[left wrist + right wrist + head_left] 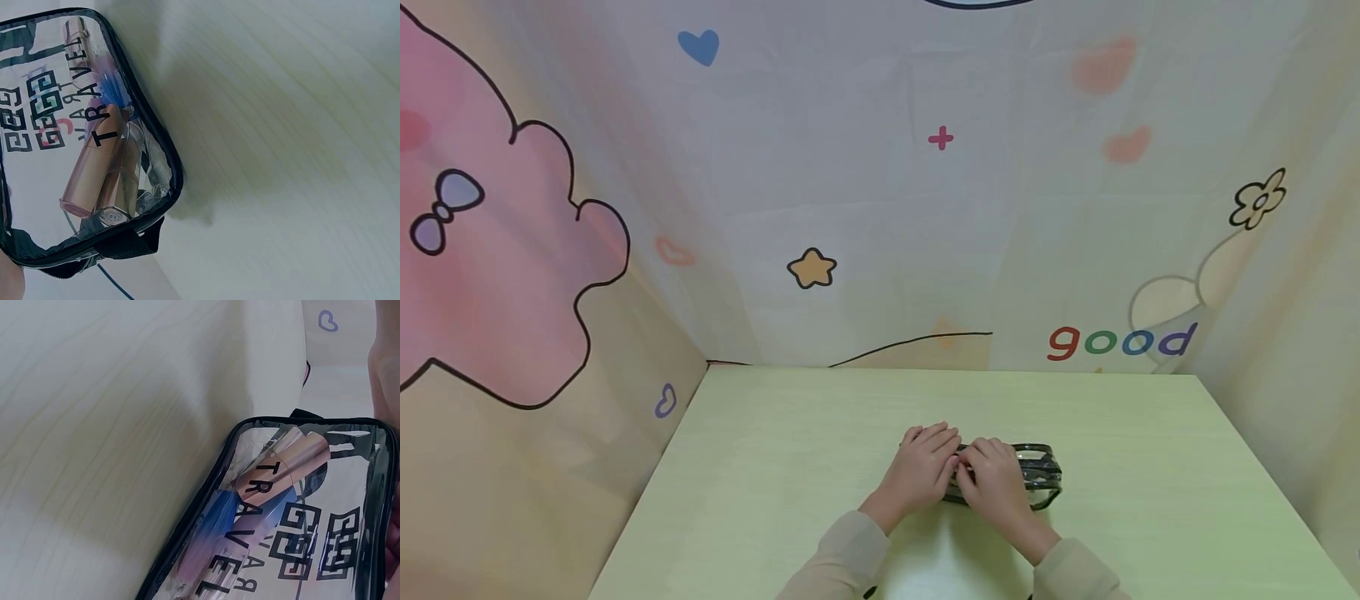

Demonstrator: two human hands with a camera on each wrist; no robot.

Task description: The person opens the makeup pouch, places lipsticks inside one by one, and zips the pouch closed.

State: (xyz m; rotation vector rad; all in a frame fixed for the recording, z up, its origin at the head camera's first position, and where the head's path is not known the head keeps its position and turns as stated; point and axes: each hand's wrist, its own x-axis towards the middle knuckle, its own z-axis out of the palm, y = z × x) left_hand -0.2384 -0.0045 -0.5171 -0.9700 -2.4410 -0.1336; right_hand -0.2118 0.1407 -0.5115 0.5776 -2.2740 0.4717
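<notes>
A clear cosmetic bag [1042, 475] with black trim and the word TRAVEL stands on the table under both hands. My left hand [917, 471] holds its left end, fingers stretched over the top edge. Close beside it, my right hand [998, 485] grips the top near the middle with bent fingers; whatever lies under those fingertips is hidden. Through the clear side, the left wrist view shows a rose-gold tube [92, 164] in the bag. From the right wrist, a blue-and-pink item [209, 528] shows beside a rose-gold tube [290, 467].
The pale wood-grain table [760, 467] spreads out around the bag. A printed curtain [880, 192] hangs behind the table's far edge, and more printed cloth [625, 467] borders the left side. A black strap tab [134, 244] sticks out from one bag end.
</notes>
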